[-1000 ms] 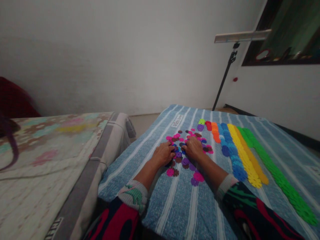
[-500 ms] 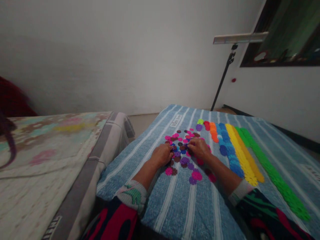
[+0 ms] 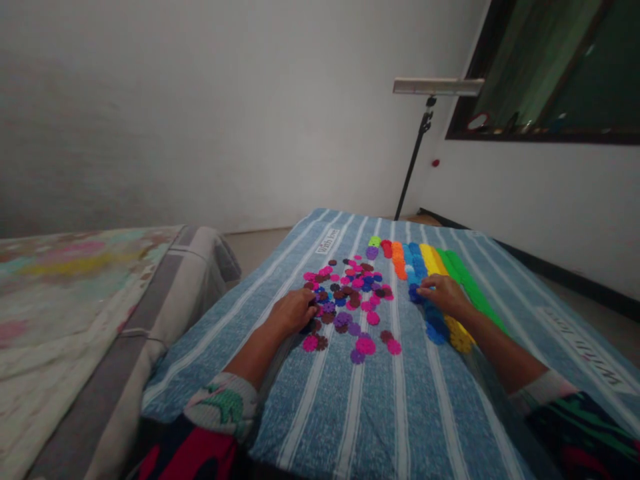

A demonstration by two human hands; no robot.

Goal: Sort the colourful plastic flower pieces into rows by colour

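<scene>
Right hand [image 3: 445, 295]: right of centre in the frame; we see bent fingers, thumb and forefinger drawn towards each other, but cannot tell whether they pinch anything.
Dark blue disc [image 3: 414, 294]: immediately left of those fingertips; we take the low, bent fingers as suited to handling one thin, flat piece.
Blue row [image 3: 437, 328]: shows above and below the right hand, which covers part of it.
Yellow row [image 3: 459, 337]: beside the blue, partly hidden by the right hand.
Green row [image 3: 457, 272]: beyond that hand, towards the frame's right.
Left hand [image 3: 294, 312]: just left of centre, fingers curled at the pile's left edge; their tips are unclear, so we cannot tell whether they grasp a disc. We judge that it rests there to stay close to the loose pieces.
Mixed pile [image 3: 343, 319]: mid-frame, between the hands, pink, brown, purple and blue discs overlapping; beside the left fingers, well apart from the right.
Orange row [image 3: 399, 260]: above the right hand, near the red group [image 3: 387, 249]; we think the side-by-side layout keeps colours distinct.
Striped cloth [image 3: 325, 413]: lower centre, under all the discs.
</scene>
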